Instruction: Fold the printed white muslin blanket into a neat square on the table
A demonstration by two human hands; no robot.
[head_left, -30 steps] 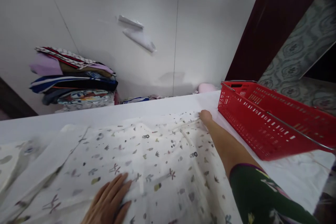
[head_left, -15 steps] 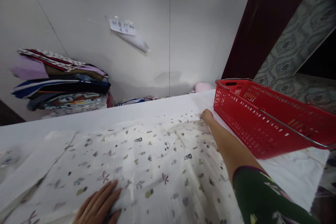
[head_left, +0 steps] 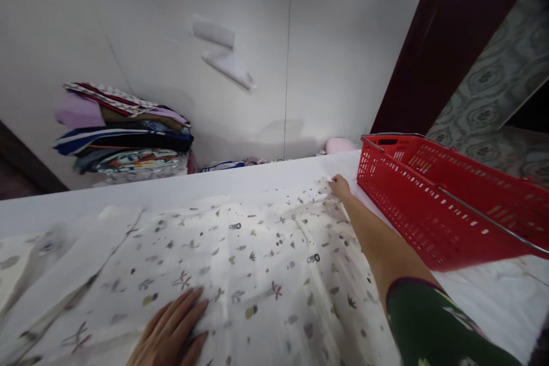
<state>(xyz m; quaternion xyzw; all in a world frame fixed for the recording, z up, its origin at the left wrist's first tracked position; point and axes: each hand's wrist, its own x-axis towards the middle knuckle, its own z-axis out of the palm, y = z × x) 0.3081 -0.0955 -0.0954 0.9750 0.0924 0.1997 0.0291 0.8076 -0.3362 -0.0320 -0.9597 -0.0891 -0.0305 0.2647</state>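
Note:
A thin white fabric (head_left: pixel 257 263) printed with small plants and fruit lies spread over the white table (head_left: pixel 240 180), with creases toward its right side. My left hand (head_left: pixel 175 329) rests flat on its lower middle, fingers stretched out and holding nothing. At the fabric's far right corner, near the red basket (head_left: pixel 429 200), my right hand (head_left: pixel 339 187) pinches the edge, a small white bit showing at the fingertips. Along the left, a plain white strip (head_left: pixel 90 257) of cloth lies folded at a slant.
A stack of folded clothes (head_left: pixel 128 131) stands behind the table at the left. A pink item (head_left: pixel 341 145) shows past the back edge. Paper sheets (head_left: pixel 229 66) hang on the wall. White cloth (head_left: pixel 493 297) lies beneath the basket's near side.
The view has shifted a little, so most things sit further right. A small white bit of fabric now stands up at my right fingertips. My left hand remains flat on the fabric.

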